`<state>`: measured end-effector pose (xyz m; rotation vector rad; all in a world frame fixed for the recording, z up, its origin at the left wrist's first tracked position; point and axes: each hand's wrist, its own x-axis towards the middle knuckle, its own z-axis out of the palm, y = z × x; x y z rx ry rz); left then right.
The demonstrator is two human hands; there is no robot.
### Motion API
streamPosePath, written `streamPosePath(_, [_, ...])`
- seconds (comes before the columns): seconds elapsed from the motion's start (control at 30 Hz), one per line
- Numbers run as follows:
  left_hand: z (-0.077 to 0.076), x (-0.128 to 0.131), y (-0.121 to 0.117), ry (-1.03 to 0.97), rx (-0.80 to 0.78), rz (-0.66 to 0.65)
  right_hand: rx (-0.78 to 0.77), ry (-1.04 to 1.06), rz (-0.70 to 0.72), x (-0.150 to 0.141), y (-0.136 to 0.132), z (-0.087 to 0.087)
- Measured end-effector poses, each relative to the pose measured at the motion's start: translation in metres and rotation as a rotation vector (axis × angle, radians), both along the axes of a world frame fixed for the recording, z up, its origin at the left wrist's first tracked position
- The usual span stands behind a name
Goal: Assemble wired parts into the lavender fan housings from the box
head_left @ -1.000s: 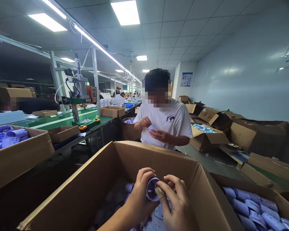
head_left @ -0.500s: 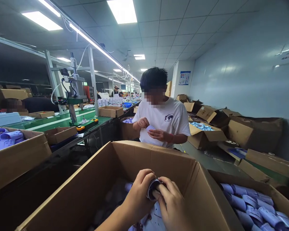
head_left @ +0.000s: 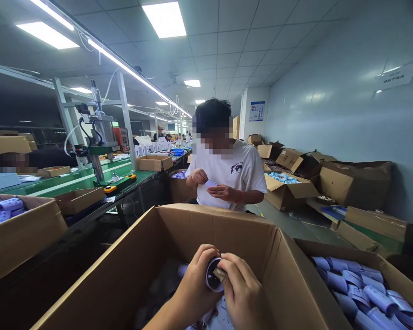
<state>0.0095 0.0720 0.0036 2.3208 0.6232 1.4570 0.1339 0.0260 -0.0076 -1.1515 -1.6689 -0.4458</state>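
- Cylinder [head_left: 210, 282], hollow and with a pale rim, is being held at the lower centre of the frame, with its dark opening being shown to the camera.
- Its outer side is being gripped by the left hand [head_left: 194, 282], whose fingers are being wrapped over the top and around the left of it.
- A small tan piece [head_left: 220, 274] is being pinched by the right hand [head_left: 242, 288] and is being held at the opening, partly inside the rim; its material cannot be told.
- Both hands are being held close together at the rim; whether they are touching each other cannot be told.
- They are being framed by the walls of a large cardboard box [head_left: 216, 224], in whose bottom more pale pieces [head_left: 220, 316] are being partly hidden by the hands.
- At the lower right, purple cylinders [head_left: 365, 286] are being held in a second box [head_left: 392, 269].
- At the left edge, similar cylinders [head_left: 3, 206] are being held in a third box [head_left: 27, 236].
- At the centre, a pale purple piece [head_left: 211, 184] is being handled by a co-worker [head_left: 227, 176] behind the large cardboard box.
- At the left, a metal press [head_left: 101, 121] is being supported by a green workbench [head_left: 141, 178].
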Motion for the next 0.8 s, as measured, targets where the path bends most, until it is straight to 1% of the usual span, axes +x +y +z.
streamPosePath(0.17, [0.0016, 0.0002, -0.0017, -0.010, -0.017, 0.014, 0.001, 0.053, -0.023, -0.0015, -0.0025, 0.0002])
streamPosePath(0.27, [0.0015, -0.0014, -0.0014, -0.015, -0.026, 0.047, -0.009, -0.017, -0.004, 0.0010, -0.0027, -0.0010])
streamPosePath(0.37, [-0.0008, -0.0030, -0.0001, 0.003, 0.010, 0.059, -0.005, -0.099, 0.011, 0.0040, -0.0014, -0.0040])
streamPosePath(0.47, [-0.0041, -0.0033, 0.0015, 0.020, 0.076, 0.057, -0.027, -0.107, -0.013, 0.0057, -0.0003, -0.0059])
streamPosePath(0.63, [-0.0045, -0.0036, 0.0028, 0.038, 0.097, -0.012, -0.073, -0.135, -0.038, 0.0060, -0.0015, -0.0046])
streamPosePath(0.8, [-0.0013, -0.0078, 0.0035, 0.057, 0.080, -0.100, -0.171, -0.149, -0.083, 0.0025, -0.0045, -0.0027])
